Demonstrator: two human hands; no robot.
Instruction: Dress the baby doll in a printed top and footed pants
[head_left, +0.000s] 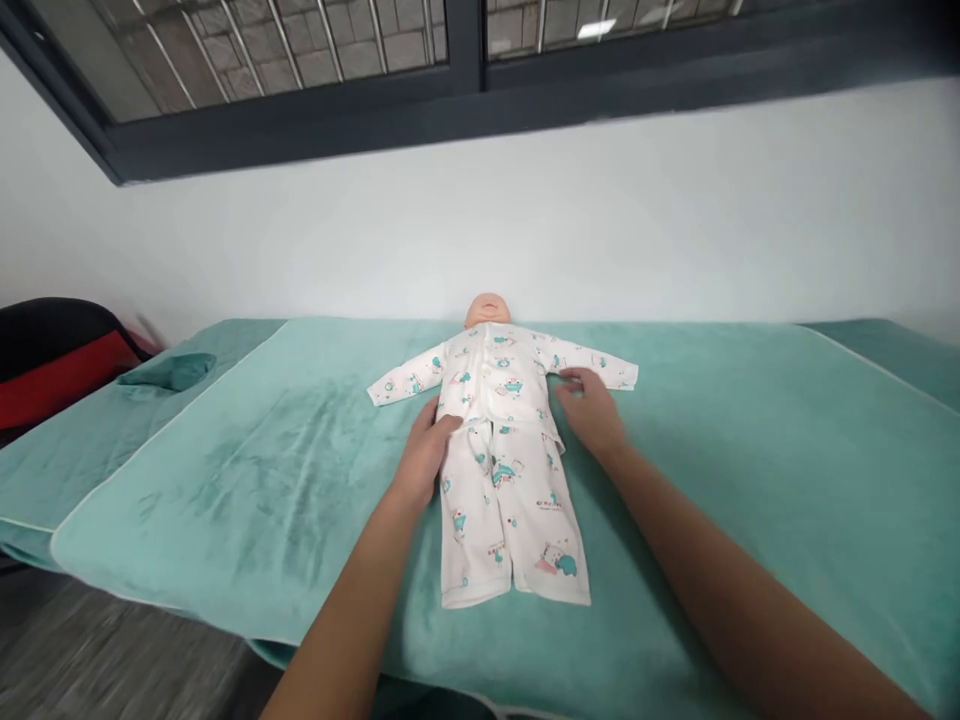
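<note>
A baby doll (487, 309) lies on its back with its head toward the wall, dressed in a white printed shirt (496, 372) and matching trousers (517, 510). Its sleeves spread out to both sides. My left hand (426, 452) rests at the doll's waist on the left, thumb over the shirt hem and fingers along its side. On the other side, my right hand (591, 408) is beside the shirt below the sleeve, its fingers loosely bent and apart. I cannot tell whether its fingertips touch the cloth.
A teal cover (720, 470) lies over the padded bed, with a hole in it at the left end (169, 373). A black and red object (64, 370) stands at far left. Behind the bed is a white wall (300, 240) under a dark window frame (337, 133).
</note>
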